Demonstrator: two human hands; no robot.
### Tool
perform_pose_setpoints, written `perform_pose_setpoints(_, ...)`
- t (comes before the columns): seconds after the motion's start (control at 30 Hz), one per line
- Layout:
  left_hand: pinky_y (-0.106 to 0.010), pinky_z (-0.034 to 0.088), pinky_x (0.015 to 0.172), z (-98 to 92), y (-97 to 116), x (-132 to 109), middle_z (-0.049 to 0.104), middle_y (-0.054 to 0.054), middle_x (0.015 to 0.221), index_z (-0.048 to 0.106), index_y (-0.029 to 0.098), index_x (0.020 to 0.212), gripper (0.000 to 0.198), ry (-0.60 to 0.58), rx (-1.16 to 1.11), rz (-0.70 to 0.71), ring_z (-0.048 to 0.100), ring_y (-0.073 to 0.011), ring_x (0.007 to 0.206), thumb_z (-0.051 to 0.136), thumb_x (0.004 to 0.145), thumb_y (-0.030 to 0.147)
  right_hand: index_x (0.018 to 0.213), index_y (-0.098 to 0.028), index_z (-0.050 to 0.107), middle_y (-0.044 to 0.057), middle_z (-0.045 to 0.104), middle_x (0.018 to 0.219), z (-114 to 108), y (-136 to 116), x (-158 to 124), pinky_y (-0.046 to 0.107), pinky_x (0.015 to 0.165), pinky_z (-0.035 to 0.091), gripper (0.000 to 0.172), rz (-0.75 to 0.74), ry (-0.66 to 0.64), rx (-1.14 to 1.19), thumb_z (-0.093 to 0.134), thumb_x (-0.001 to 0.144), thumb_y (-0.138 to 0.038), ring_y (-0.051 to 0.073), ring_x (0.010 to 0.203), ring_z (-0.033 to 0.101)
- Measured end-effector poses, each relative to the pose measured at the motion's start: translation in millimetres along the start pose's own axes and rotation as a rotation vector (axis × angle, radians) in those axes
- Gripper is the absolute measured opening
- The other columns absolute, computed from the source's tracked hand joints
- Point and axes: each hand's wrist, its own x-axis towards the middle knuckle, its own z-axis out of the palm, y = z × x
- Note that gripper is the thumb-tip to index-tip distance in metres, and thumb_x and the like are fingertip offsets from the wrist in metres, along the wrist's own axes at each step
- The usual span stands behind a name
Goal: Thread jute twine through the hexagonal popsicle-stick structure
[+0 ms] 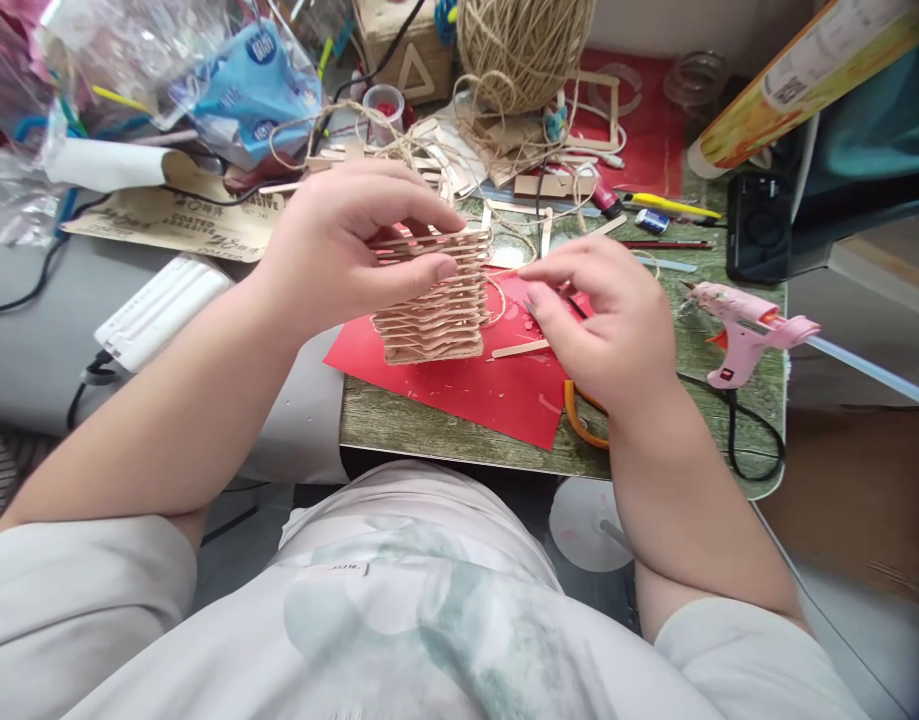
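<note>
A small box of stacked craft sticks [433,325] stands tilted over a red sheet [515,405], its slatted side facing me. My left hand [369,245] grips its upper part, thumb on the near side and fingers over the top. To the right of the box, my right hand [605,315] is closed in a pinch. A strand of twine [498,300] curves from the box's right side and appears to run to those fingertips. Below them lies a loose craft stick [520,348]. An orange-handled tool [583,425] is partly hidden under my right wrist.
A pink glue gun [751,325] with its cord lies at the right, near a black phone [760,228]. A big twine ball [525,50] sits at the back. A yellow cutter [676,206], sandpaper [196,222] and a white power strip [161,312] lie around.
</note>
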Motion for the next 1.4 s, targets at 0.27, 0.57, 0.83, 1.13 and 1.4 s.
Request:
perform_pose_setpoints(0.27, -0.041, 0.061, 0.076, -3.5, 21.3, 0.8, 0.082, -0.005, 0.113, 0.083, 0.035, 0.109, 0.025, -0.060, -0.021, -0.103, 0.077, -0.0269, 0.099, 0.084, 0.088, 0.047, 0.083, -0.026, 0.077, 0.003, 0.073, 0.079, 33.6, -4.6, 78.7, 0.044, 0.080, 0.054, 0.042, 0.183, -0.149, 0.448, 0.069, 0.099, -0.065, 0.024, 0.081, 0.066)
perform_pose_setpoints(0.57, -0.033, 0.058, 0.075, 1.4, 5.9, -2.9, 0.083, 0.001, 0.101, 0.082, 0.030, 0.114, 0.030, 0.002, -0.104, -0.068, 0.072, -0.0174, 0.087, 0.087, 0.089, 0.045, 0.075, -0.034, 0.076, 0.004, 0.077, 0.084, 23.2, -11.4, 97.1, 0.049, 0.075, 0.053, 0.035, 0.181, -0.203, 0.571, 0.093, 0.072, -0.064, 0.030, 0.085, 0.066)
perform_pose_setpoints(0.83, -0.038, 0.061, 0.082, -2.8, 12.4, -0.6, 0.085, 0.001, 0.111, 0.086, 0.033, 0.113, 0.021, -0.031, -0.087, -0.012, 0.078, -0.0207, 0.098, 0.083, 0.092, 0.032, 0.083, -0.032, 0.080, 0.004, 0.080, 0.086, 17.0, -5.6, 104.1, 0.045, 0.066, 0.056, 0.023, 0.069, -0.269, 0.464, 0.093, 0.084, -0.051, 0.025, 0.079, 0.071)
perform_pose_setpoints(1.13, -0.038, 0.062, 0.076, -3.2, 14.5, -2.7, 0.087, -0.001, 0.103, 0.088, 0.037, 0.109, 0.024, -0.024, -0.070, -0.074, 0.081, -0.0244, 0.086, 0.087, 0.085, 0.032, 0.103, -0.019, 0.076, 0.003, 0.080, 0.090, 21.4, -2.7, 96.8, 0.038, 0.073, 0.062, 0.032, -0.042, -0.292, 0.169, 0.077, 0.102, -0.050, 0.018, 0.083, 0.071)
perform_pose_setpoints(1.4, -0.038, 0.064, 0.079, -4.7, 18.7, 1.8, 0.086, -0.002, 0.101, 0.086, 0.034, 0.103, 0.022, -0.053, -0.058, -0.125, 0.080, -0.0255, 0.091, 0.088, 0.081, 0.035, 0.107, -0.014, 0.077, 0.002, 0.080, 0.094, 21.2, 2.7, 104.0, 0.036, 0.080, 0.061, 0.030, 0.092, -0.434, 0.299, 0.074, 0.105, -0.044, 0.014, 0.085, 0.070)
